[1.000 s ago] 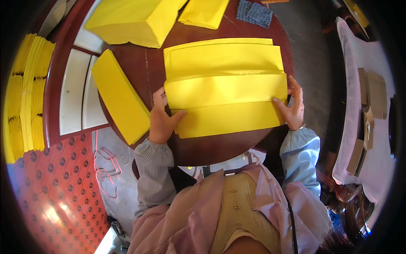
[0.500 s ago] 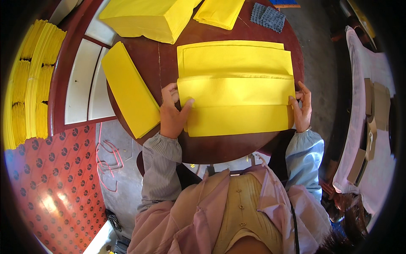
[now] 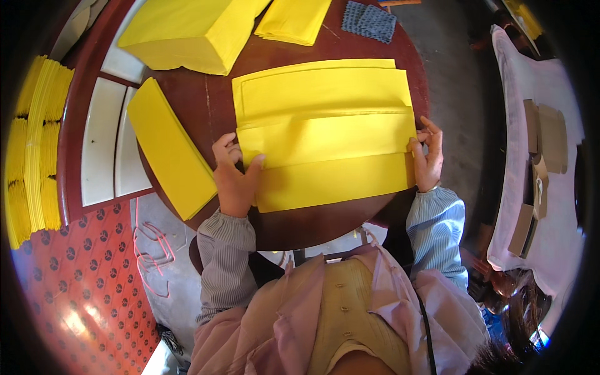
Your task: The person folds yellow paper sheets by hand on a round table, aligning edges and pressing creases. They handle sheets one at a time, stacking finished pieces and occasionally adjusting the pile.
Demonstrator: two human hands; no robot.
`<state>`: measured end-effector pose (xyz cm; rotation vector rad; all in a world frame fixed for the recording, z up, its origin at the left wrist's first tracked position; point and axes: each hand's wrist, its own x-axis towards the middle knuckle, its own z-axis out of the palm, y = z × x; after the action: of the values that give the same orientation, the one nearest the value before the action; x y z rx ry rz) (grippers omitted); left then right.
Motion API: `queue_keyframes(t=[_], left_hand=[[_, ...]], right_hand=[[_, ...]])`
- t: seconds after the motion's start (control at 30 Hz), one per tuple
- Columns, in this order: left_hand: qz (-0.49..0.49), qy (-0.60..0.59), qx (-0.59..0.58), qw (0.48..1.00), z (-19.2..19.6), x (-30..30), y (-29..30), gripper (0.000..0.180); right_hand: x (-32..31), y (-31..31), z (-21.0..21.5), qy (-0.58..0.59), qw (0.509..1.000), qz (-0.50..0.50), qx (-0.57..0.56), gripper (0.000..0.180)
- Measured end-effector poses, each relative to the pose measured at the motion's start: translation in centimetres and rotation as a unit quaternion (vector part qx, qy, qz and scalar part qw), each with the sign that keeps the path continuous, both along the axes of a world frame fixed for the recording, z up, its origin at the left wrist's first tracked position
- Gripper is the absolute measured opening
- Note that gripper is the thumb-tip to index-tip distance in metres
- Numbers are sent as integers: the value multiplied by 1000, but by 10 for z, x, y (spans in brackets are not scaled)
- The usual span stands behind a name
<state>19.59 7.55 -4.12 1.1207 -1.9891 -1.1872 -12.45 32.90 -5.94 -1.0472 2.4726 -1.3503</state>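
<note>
A yellow sheet (image 3: 328, 134), smooth like paper or thin cloth, lies folded across the round dark red table (image 3: 306, 228). One folded band crosses its middle, and flat yellow layers extend beyond the band and nearer to me. At its left end is my left hand (image 3: 236, 181), thumb on top and the other fingers curled at the edge. My right hand (image 3: 427, 156) grips the opposite end, its thumb against the edge and fingers bent behind. To the left of my left hand rests a long, narrow folded yellow stack (image 3: 172, 150).
A thick yellow stack (image 3: 181, 34) and a smaller folded yellow pile (image 3: 294, 22) occupy the table's far side, beside a blue-grey textured pad (image 3: 369, 23). Bundled yellow sheets (image 3: 34, 156) stand far left. Cardboard pieces (image 3: 550, 137) lie on pale cloth (image 3: 525, 69) at right.
The whole view has shifted and turned slightly, so the table and sheets appear farther left. Both hands stay at the sheet's two ends, and its fold looks nearly the same.
</note>
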Motion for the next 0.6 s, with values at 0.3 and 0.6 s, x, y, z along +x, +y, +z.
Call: queue_keyframes(t=[0.3,0.6], left_hand=[[-101,24,2,995,-1,14,-11,69],[-200,-13,-80,976,-15,25,-27,14]], right_hand=[[-11,14,4,-30,995,91,10,77],[-37,26,-20,68,981,179,-35,32]])
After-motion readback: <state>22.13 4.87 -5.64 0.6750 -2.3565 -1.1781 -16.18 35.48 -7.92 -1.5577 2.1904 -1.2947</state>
